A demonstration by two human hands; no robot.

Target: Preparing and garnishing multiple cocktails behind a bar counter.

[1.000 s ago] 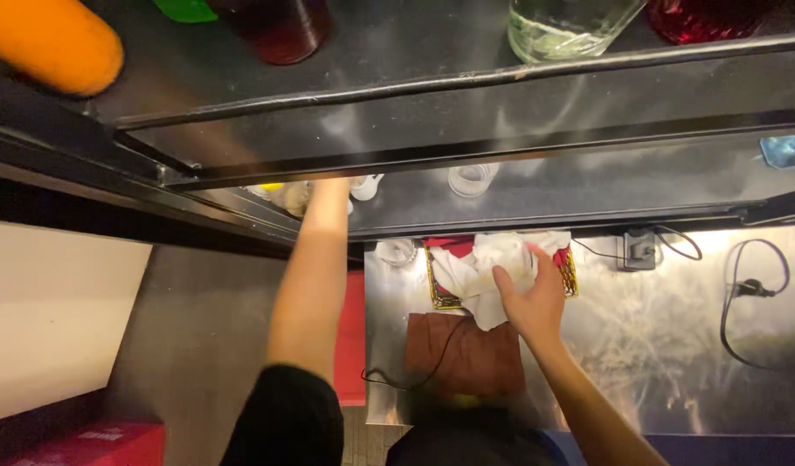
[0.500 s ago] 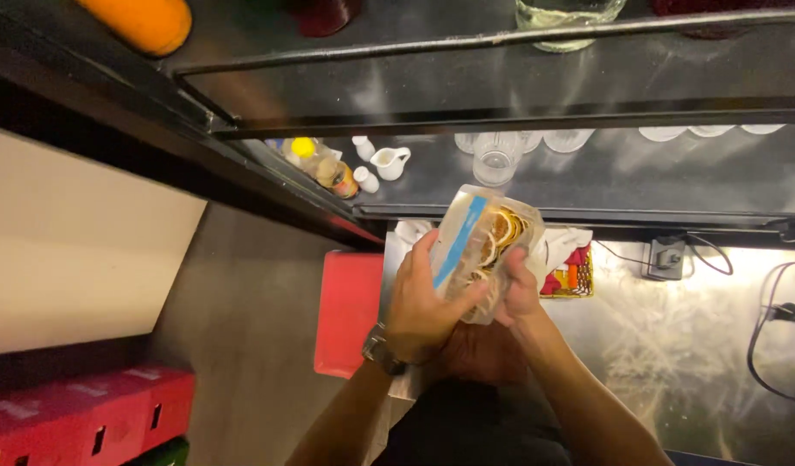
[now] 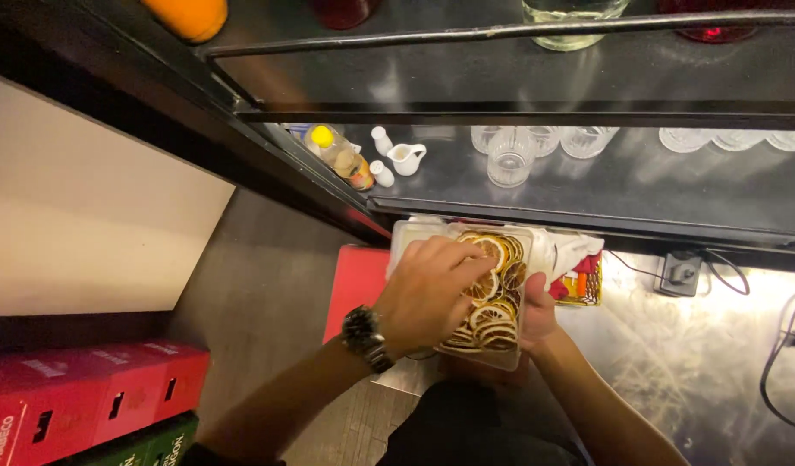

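A head-worn camera looks down at a person's two bare hands over a steel counter. The right hand (image 3: 535,315) cups a clear rectangular plastic container (image 3: 483,298) from beneath and along its right side, its fingers curled round the wall, holding it tilted toward the body. The box is packed with dried orange slices (image 3: 492,315), thin amber rings stacked in overlapping rows. The left hand (image 3: 427,289), with a dark wristwatch (image 3: 365,338) on its wrist, lies across the open top of the box, its fingers bent down among the slices; whether it has pinched one cannot be told from here.

Just beyond the right hand lie a crumpled white cloth (image 3: 570,250) and a small wire basket of red and orange packets (image 3: 581,285). Further out from both hands, a dark shelf (image 3: 639,194) holds upturned clear drinking glasses (image 3: 511,155), a small white jug (image 3: 408,158) and a yellow-capped bottle (image 3: 337,155). Below the left forearm, by the floor, stand red crates (image 3: 87,397).

To do this well, the right hand should probably keep the box steady and level enough that the stacks do not slide. The slices look brittle, so a light fingertip pinch on a single rim, lifted straight out, seems safer than digging through the pile.
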